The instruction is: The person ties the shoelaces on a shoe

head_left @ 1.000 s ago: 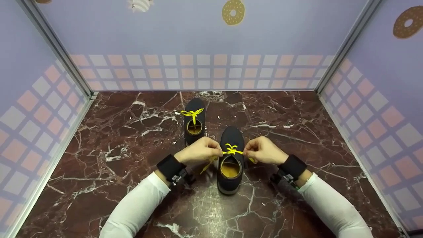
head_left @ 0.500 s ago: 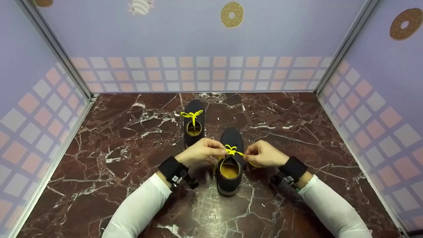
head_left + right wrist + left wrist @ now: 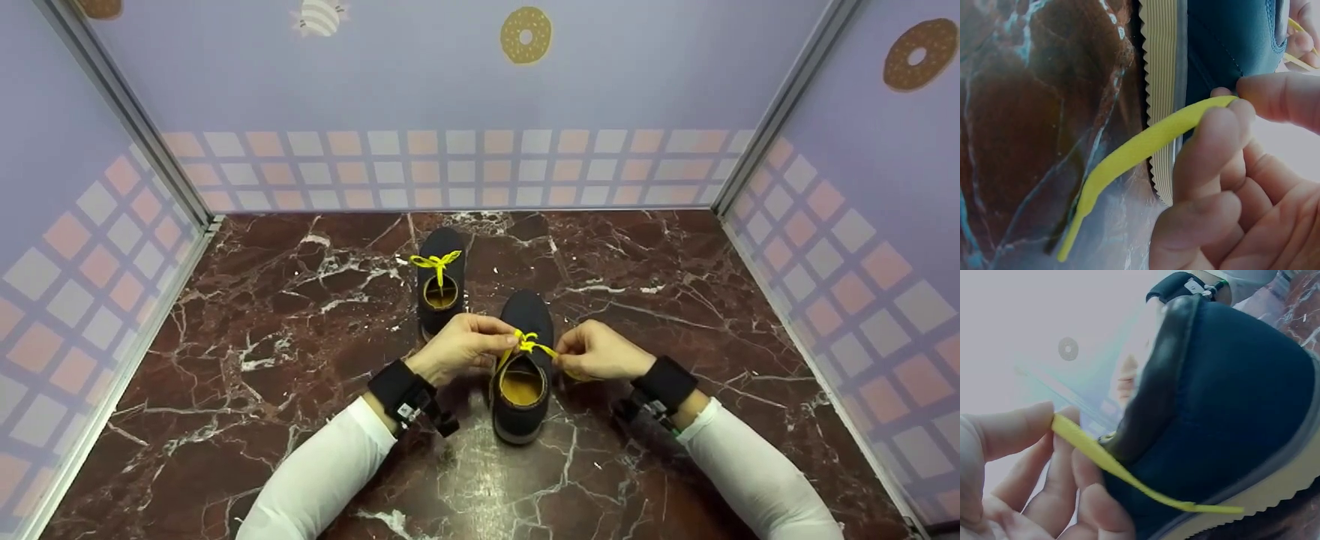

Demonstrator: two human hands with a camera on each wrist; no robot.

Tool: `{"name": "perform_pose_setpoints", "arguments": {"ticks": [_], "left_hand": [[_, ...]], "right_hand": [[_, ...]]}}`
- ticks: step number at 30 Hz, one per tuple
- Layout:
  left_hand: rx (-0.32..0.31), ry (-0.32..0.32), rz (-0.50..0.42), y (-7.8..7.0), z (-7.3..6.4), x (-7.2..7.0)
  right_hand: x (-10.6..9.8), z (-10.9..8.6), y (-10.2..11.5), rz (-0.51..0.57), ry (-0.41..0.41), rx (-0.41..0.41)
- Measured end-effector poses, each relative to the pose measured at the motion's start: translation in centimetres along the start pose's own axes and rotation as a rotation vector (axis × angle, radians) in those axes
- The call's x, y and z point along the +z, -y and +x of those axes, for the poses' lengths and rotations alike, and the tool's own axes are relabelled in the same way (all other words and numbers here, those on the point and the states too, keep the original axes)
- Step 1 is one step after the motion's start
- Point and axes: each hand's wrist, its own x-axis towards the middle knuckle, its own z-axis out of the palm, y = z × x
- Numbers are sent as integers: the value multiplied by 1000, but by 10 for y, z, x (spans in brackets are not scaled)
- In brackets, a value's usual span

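Observation:
A dark shoe [image 3: 527,309] with a yellow insole stands between my two hands, its toe pointing away. Over its opening, yellow shoelaces [image 3: 528,345] cross in a small knot. My left hand [image 3: 469,346] pinches one lace between thumb and forefinger close to the knot; in the left wrist view that lace's loose end [image 3: 1145,488] hangs along the shoe's side. On the other side my right hand [image 3: 606,351] pinches the second lace, drawn out to the right. Its free end [image 3: 1123,153] trails over the fingers in the right wrist view.
A matching dark shoe [image 3: 442,244] with its yellow lace tied in a bow stands farther back on the left, partly behind my left hand. Both rest on a dark red marbled tabletop [image 3: 300,292]. Patterned panels [image 3: 465,90] enclose the back and sides.
My left hand has moved right and slightly up, from the shoe's left edge to beside the knot, bringing its lace along. My right hand keeps its lace with little movement.

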Motion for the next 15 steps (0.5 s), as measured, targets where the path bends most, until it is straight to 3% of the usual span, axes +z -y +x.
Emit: {"name": "perform_pose_setpoints", "arguments": {"ticks": [7,15], "left_hand": [[78,-87,-32,6,3,8],[191,-186,88,11,6,13]], "right_hand": [[0,-2,3,-5,-17,4],[-1,-6,5,-38,-115,-7]]}}
